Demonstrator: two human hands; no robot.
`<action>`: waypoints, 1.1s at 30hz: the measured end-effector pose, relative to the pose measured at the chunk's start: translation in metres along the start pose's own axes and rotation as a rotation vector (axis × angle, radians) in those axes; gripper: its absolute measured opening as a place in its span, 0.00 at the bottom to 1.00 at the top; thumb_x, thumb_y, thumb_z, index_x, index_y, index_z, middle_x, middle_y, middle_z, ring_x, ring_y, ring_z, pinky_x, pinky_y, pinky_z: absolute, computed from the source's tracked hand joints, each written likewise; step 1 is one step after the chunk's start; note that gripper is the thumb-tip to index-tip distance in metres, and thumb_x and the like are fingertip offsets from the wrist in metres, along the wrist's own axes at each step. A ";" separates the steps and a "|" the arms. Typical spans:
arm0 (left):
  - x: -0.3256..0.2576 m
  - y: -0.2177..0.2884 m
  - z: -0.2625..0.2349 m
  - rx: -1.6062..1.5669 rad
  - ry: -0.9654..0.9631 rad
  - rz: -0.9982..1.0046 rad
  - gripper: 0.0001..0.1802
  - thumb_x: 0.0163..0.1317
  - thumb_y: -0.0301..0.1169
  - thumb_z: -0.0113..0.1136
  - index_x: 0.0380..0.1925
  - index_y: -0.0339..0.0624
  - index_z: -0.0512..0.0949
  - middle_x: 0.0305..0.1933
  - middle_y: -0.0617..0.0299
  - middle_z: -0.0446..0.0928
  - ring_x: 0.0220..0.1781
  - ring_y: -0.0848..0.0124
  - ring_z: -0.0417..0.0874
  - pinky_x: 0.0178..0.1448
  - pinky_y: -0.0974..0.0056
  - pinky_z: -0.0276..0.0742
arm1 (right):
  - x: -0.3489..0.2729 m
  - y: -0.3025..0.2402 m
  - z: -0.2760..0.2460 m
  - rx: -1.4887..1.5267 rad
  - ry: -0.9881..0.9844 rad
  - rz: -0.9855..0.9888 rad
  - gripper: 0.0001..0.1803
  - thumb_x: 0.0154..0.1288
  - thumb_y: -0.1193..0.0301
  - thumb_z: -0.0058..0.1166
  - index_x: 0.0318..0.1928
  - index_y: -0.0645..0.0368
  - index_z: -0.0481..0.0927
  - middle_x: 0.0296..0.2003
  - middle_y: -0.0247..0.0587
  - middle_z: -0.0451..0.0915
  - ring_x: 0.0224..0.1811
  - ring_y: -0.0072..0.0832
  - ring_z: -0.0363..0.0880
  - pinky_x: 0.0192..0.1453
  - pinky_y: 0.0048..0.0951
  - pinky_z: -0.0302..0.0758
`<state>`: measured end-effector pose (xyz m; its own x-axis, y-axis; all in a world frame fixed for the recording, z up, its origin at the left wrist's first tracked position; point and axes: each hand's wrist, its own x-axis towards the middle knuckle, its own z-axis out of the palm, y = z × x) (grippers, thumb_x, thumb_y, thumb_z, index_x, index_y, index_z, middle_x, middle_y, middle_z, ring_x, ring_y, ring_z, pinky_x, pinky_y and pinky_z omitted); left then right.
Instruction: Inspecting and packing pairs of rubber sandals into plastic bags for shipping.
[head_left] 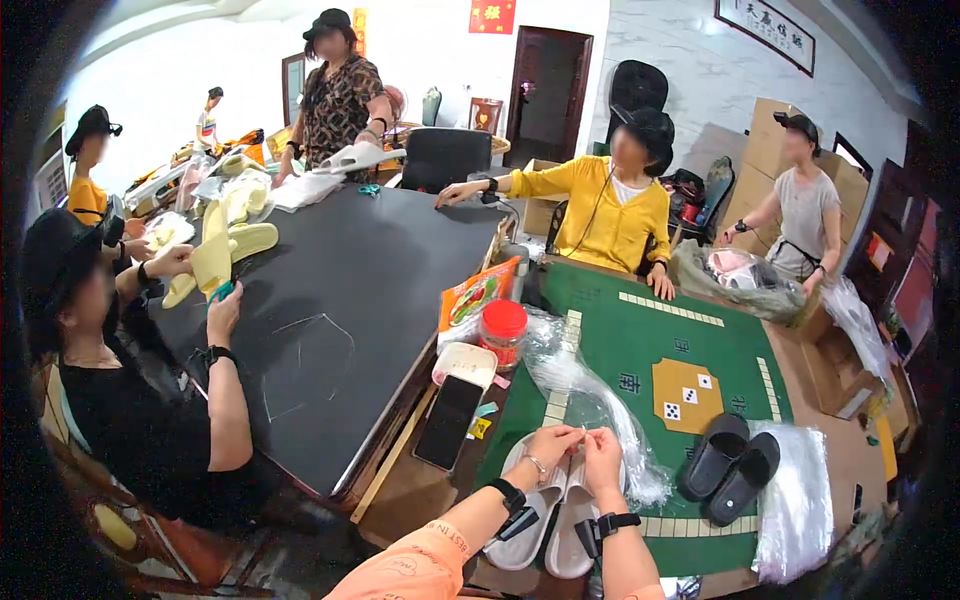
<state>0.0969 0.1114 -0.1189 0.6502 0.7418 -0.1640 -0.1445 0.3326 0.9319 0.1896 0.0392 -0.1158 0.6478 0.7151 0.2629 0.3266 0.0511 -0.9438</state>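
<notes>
My left hand [548, 447] and my right hand [602, 455] are close together above a pair of white slippers [548, 510] lying at the near edge of the green game table [640, 340]. Both hands pinch something small between the fingertips, too small to tell what. A crumpled clear plastic bag [585, 385] lies just beyond my hands. A pair of black slippers [732, 467] sits to the right on the green surface.
A black phone [449, 421], a white tray [465, 362] and a red-lidded jar [503, 331] stand left of the green table. Clear bags [797, 500] lie at right. Several other people work around a large black table [340, 300] with yellow slippers [225, 250].
</notes>
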 end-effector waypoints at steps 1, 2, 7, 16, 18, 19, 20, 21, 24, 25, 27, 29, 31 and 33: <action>-0.003 0.001 0.001 -0.037 -0.003 -0.004 0.09 0.57 0.32 0.58 0.31 0.37 0.80 0.26 0.66 0.77 0.26 0.80 0.73 0.30 0.75 0.69 | -0.001 0.000 0.000 0.030 0.004 0.006 0.03 0.57 0.77 0.50 0.28 0.65 0.73 0.22 0.37 0.76 0.26 0.20 0.72 0.30 0.23 0.70; -0.005 0.003 0.002 -0.073 -0.008 -0.006 0.09 0.57 0.32 0.58 0.31 0.37 0.80 0.26 0.67 0.77 0.26 0.80 0.73 0.30 0.76 0.68 | -0.001 0.000 0.001 0.060 0.009 0.009 0.03 0.58 0.78 0.50 0.28 0.65 0.72 0.22 0.37 0.76 0.25 0.19 0.72 0.30 0.23 0.70; 0.005 -0.011 0.007 -0.062 -0.019 0.038 0.10 0.57 0.32 0.57 0.33 0.37 0.79 0.27 0.68 0.76 0.26 0.80 0.73 0.31 0.76 0.69 | 0.001 0.002 -0.003 -0.027 0.019 0.029 0.04 0.58 0.76 0.51 0.31 0.65 0.73 0.24 0.40 0.78 0.26 0.20 0.75 0.30 0.23 0.71; 0.017 -0.023 -0.014 -0.077 0.056 0.076 0.05 0.60 0.30 0.54 0.29 0.41 0.75 0.25 0.68 0.74 0.24 0.79 0.71 0.30 0.75 0.68 | -0.001 -0.005 0.010 -0.146 -0.025 0.017 0.08 0.58 0.71 0.52 0.33 0.65 0.74 0.25 0.45 0.80 0.26 0.27 0.78 0.33 0.27 0.73; 0.015 -0.018 -0.007 -0.114 0.007 0.069 0.05 0.60 0.30 0.54 0.29 0.41 0.74 0.24 0.68 0.73 0.23 0.79 0.71 0.28 0.74 0.68 | 0.000 -0.003 0.003 -0.226 -0.021 0.039 0.08 0.58 0.71 0.52 0.33 0.64 0.74 0.26 0.45 0.80 0.27 0.25 0.78 0.33 0.26 0.72; 0.014 -0.017 0.002 -0.117 0.077 0.047 0.06 0.59 0.30 0.55 0.28 0.39 0.75 0.20 0.69 0.71 0.21 0.80 0.69 0.26 0.74 0.65 | 0.001 0.002 -0.001 -0.205 -0.015 0.040 0.08 0.58 0.71 0.52 0.33 0.64 0.74 0.27 0.44 0.80 0.28 0.23 0.78 0.34 0.25 0.72; 0.012 -0.015 0.003 -0.116 0.072 0.046 0.06 0.59 0.30 0.55 0.28 0.39 0.75 0.20 0.69 0.71 0.21 0.80 0.69 0.26 0.74 0.65 | 0.000 0.001 -0.001 -0.206 -0.010 0.041 0.08 0.58 0.71 0.52 0.33 0.64 0.74 0.27 0.44 0.80 0.28 0.23 0.78 0.34 0.25 0.72; 0.011 -0.014 0.001 -0.130 0.083 0.049 0.06 0.59 0.30 0.54 0.28 0.39 0.75 0.21 0.69 0.71 0.22 0.80 0.69 0.27 0.74 0.65 | -0.001 -0.001 0.000 -0.190 -0.016 0.049 0.08 0.58 0.71 0.52 0.34 0.63 0.75 0.27 0.44 0.80 0.29 0.24 0.78 0.34 0.25 0.72; 0.005 -0.013 -0.013 -0.153 0.102 0.078 0.05 0.60 0.29 0.53 0.30 0.39 0.74 0.25 0.66 0.73 0.23 0.78 0.71 0.28 0.73 0.69 | -0.004 -0.006 0.010 -0.199 -0.059 0.011 0.07 0.58 0.72 0.52 0.36 0.62 0.75 0.27 0.42 0.80 0.29 0.28 0.79 0.34 0.27 0.73; 0.005 -0.014 -0.012 -0.132 0.126 0.074 0.06 0.60 0.30 0.53 0.31 0.39 0.74 0.25 0.66 0.74 0.23 0.77 0.72 0.28 0.73 0.69 | -0.005 -0.008 0.009 -0.225 -0.030 -0.006 0.08 0.57 0.70 0.52 0.36 0.60 0.76 0.28 0.45 0.80 0.31 0.33 0.79 0.36 0.31 0.73; 0.004 -0.012 -0.001 -0.044 0.159 0.081 0.09 0.60 0.33 0.53 0.33 0.37 0.74 0.26 0.65 0.74 0.25 0.76 0.72 0.30 0.71 0.69 | -0.005 -0.003 0.002 -0.263 0.066 -0.130 0.09 0.56 0.70 0.51 0.37 0.58 0.76 0.31 0.47 0.78 0.36 0.39 0.76 0.42 0.34 0.72; -0.003 0.000 0.010 0.118 0.099 0.095 0.10 0.60 0.34 0.53 0.32 0.39 0.75 0.26 0.67 0.73 0.27 0.78 0.71 0.31 0.73 0.68 | -0.002 -0.010 -0.012 -0.342 0.126 -0.281 0.09 0.55 0.71 0.51 0.37 0.58 0.76 0.35 0.46 0.76 0.41 0.41 0.73 0.47 0.33 0.70; 0.013 -0.023 -0.002 0.028 0.166 0.127 0.09 0.59 0.33 0.55 0.31 0.38 0.75 0.24 0.65 0.74 0.24 0.77 0.74 0.28 0.71 0.70 | -0.012 -0.052 -0.021 -0.460 0.000 -0.304 0.07 0.54 0.72 0.52 0.35 0.60 0.76 0.35 0.47 0.76 0.40 0.41 0.74 0.44 0.33 0.70; 0.013 -0.022 -0.007 -0.016 0.220 0.153 0.08 0.59 0.32 0.54 0.32 0.37 0.75 0.24 0.65 0.74 0.23 0.77 0.73 0.27 0.71 0.70 | -0.028 -0.083 -0.029 -0.602 -0.275 -0.098 0.07 0.55 0.72 0.53 0.33 0.62 0.77 0.34 0.48 0.77 0.37 0.40 0.76 0.39 0.34 0.71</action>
<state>0.1030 0.1179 -0.1442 0.4421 0.8924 -0.0901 -0.2416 0.2152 0.9462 0.1641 -0.0059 -0.0387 0.4223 0.8828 0.2056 0.7538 -0.2160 -0.6206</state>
